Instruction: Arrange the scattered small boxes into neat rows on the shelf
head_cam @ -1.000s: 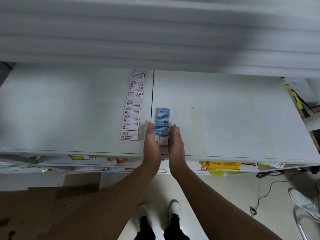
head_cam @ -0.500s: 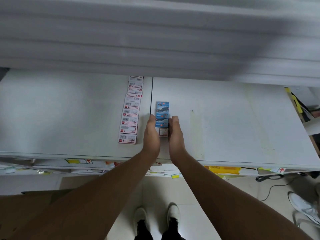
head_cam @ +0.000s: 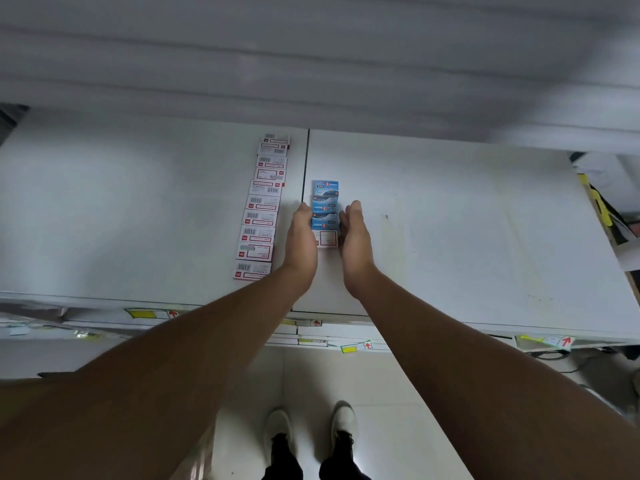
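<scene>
Our left hand (head_cam: pixel 300 242) and right hand (head_cam: pixel 353 239), flat and narrow, pressed the blue boxes (head_cam: pixel 325 211) from both sides, right of the white row (head_cam: pixel 260 216); we judged even pressure best

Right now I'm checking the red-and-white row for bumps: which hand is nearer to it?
Left. The left hand lies beside the red-and-white row, apart; the right hand is beyond the blue boxes.

We see a short blue box row (head_cam: pixel 325 209) on the shelf (head_cam: pixel 450 220), just right of a longer white-red box row (head_cam: pixel 261 209).
</scene>
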Demonstrator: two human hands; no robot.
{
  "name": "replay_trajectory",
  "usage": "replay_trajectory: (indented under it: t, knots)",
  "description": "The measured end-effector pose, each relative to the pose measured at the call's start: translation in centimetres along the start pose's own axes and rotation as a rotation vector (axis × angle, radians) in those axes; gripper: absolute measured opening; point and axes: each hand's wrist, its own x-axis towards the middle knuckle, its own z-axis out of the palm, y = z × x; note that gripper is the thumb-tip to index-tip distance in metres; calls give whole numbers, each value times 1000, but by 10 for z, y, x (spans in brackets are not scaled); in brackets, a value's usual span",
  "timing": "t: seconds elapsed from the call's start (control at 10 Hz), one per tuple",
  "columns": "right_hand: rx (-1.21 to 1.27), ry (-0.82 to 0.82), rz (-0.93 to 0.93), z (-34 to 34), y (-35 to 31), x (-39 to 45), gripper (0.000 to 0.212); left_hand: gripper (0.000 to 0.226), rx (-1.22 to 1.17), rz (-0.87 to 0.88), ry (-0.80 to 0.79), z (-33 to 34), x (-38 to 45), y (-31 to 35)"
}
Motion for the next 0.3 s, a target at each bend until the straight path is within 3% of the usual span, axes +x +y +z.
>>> replay_trajectory:
  t: [0.1,0.3]
  knots:
    - [-56,10,-22,-9,-6,-12,45,34,70,43,29,-2,-9,5]
    - [-448,-30,-126,-31,-16,-37,39,37,499,174,-22,-21,-29,-7]
